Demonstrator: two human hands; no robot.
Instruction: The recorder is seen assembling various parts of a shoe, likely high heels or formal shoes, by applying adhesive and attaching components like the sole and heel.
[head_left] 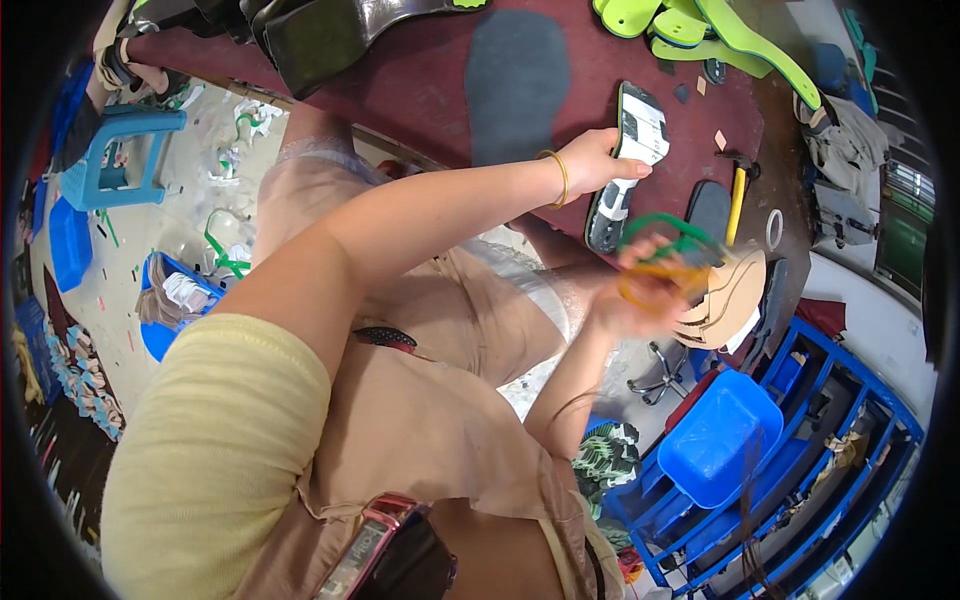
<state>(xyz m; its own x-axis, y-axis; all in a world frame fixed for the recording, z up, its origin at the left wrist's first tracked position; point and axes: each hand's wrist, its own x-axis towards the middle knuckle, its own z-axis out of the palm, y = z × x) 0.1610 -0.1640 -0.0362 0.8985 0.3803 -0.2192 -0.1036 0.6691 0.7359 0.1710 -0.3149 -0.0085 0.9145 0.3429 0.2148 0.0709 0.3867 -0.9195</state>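
My left hand (603, 163) reaches over the dark red table and grips a dark shoe sole (608, 218) partly covered with white pieces. The thumb lies across the white part; the fingers underneath are mostly hidden. Close to the sole's lower end, my right hand (645, 300) is smeared by motion. In it is a green and orange ring-shaped thing (668, 228), possibly a roll of tape, too blurred to name surely. Just right of this hand lies a stack of beige sole-shaped sheets (733, 300).
On the table (415, 90) are a grey sole (515, 75), lime-green soles (735, 40), black shoe lasts (320, 40), a yellow-handled hammer (738, 200) and a white ring (774, 229). A blue basin (722, 440) rests on a blue rack at right. A turquoise stool (120, 155) stands left.
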